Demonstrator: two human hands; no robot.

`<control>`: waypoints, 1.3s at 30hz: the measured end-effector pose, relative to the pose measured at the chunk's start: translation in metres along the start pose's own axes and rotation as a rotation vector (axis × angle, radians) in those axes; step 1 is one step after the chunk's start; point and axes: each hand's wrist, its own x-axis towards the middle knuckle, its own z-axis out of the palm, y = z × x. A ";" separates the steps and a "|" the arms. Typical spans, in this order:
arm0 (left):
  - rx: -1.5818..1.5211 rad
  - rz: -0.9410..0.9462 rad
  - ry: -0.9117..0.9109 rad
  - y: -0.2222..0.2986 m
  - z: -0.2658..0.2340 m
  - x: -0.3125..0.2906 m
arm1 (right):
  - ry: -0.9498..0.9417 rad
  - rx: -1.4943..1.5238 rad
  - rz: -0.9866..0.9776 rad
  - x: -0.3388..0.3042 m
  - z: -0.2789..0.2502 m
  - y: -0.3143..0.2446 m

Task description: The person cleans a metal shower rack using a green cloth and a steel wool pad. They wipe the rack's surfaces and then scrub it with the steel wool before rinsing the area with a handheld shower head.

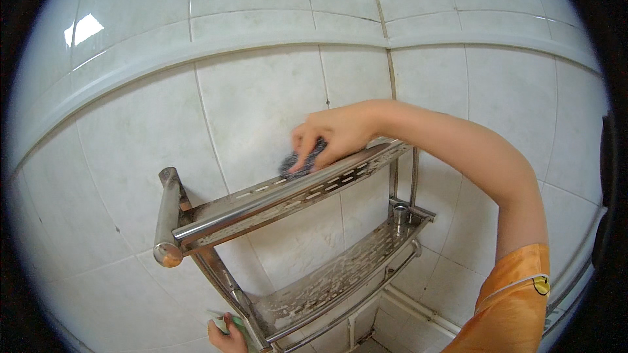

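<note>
An orange sleeve [500,307] at the lower right leads to the right forearm, which bends across to the right hand [337,132]. That hand is closed over a dark grey scourer [294,166], gripping it from above; the scourer sits under the fingertips, at the back of the upper shelf [288,191], beside the wall. Hand and scourer are blurred. The scourer's long axis slants from lower left to upper right, roughly along the shelf, its free end pointing down and left. Low at the rack's left end, the left hand [226,336] has its fingers curled around a green piece [224,324], mostly hidden; its direction cannot be told. Beneath the upper shelf, the slotted, stained lower shelf [327,279] carries a small metal cup [400,213] upright near its right end; its contents cannot be made out. Behind stands the white tiled wall [261,104], crossed by a pale trim [261,47], with a white pipe [422,312] lower right.
</note>
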 end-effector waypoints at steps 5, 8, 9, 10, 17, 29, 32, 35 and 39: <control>0.052 0.008 -0.029 0.003 -0.004 0.001 | -0.012 -0.068 0.144 -0.033 -0.012 0.012; 0.051 0.002 -0.046 0.003 -0.002 0.000 | 0.034 -0.124 -0.065 -0.013 -0.004 0.006; 0.047 -0.005 -0.054 0.004 -0.001 0.000 | 0.024 -0.070 -0.026 -0.007 -0.003 0.006; 0.066 0.020 -0.032 0.003 -0.002 0.000 | 0.012 -0.011 0.000 0.003 0.000 -0.005; 0.077 0.026 -0.004 -0.003 -0.003 -0.002 | -0.019 -0.090 0.089 -0.039 -0.012 0.023; 0.075 -0.023 -0.022 -0.001 -0.005 0.000 | 0.001 -0.022 -0.120 -0.004 0.000 0.006; 0.046 0.030 -0.030 0.001 -0.003 0.001 | -0.044 -0.120 0.114 -0.043 -0.016 0.019; 0.060 0.071 -0.009 -0.001 -0.003 0.001 | -0.024 -0.024 0.165 -0.042 -0.011 0.009; 0.060 0.076 0.001 0.002 0.002 0.000 | -0.043 0.003 -0.043 0.003 -0.002 -0.013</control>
